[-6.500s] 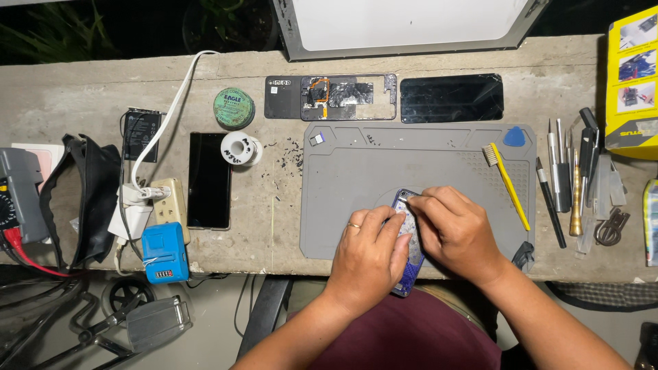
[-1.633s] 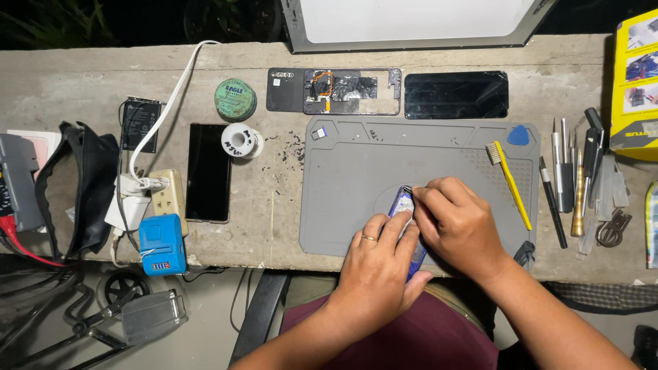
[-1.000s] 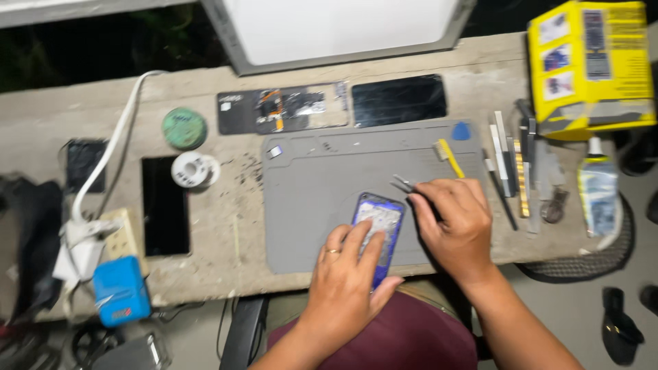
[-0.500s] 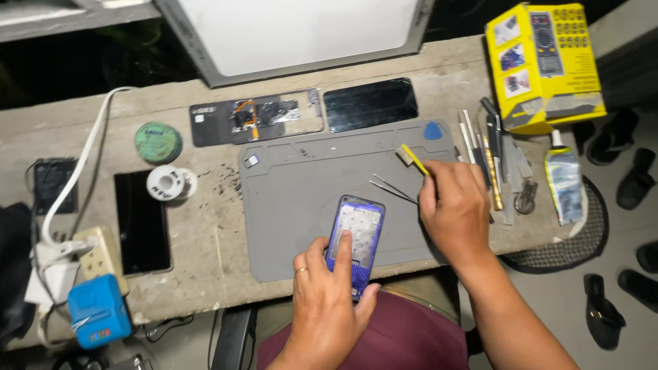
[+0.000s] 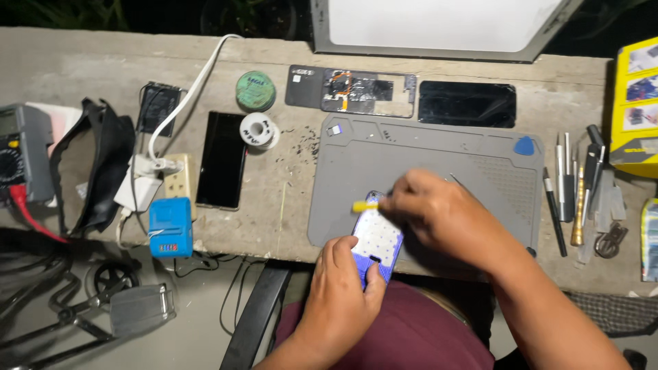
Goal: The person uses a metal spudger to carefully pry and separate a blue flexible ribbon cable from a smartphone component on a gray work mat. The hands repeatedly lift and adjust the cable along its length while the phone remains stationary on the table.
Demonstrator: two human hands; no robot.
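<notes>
My left hand (image 5: 340, 288) grips the lower end of a blue-edged phone (image 5: 376, 240) that lies on the near edge of the grey work mat (image 5: 425, 161). Its pale inner face with rows of dots is turned up. My right hand (image 5: 445, 219) holds a thin yellow-handled tool (image 5: 364, 205), its yellow end pointing left over the phone's top edge. A metal tip sticks out behind this hand, probably tweezers. Both hands are over the mat's front half.
An opened phone frame (image 5: 353, 87) and a black screen panel (image 5: 467, 104) lie behind the mat. Screwdrivers and picks (image 5: 572, 195) sit to the right, a yellow box (image 5: 636, 103) beyond. Left: dark phone (image 5: 221, 159), solder spool (image 5: 259, 129), green tin (image 5: 255, 90), blue charger (image 5: 170, 227), multimeter (image 5: 20, 154).
My right hand reached to the tools at the right, picked up the yellow-handled tool and came back over the phone. The view swung right, then back. My left hand kept hold of the phone.
</notes>
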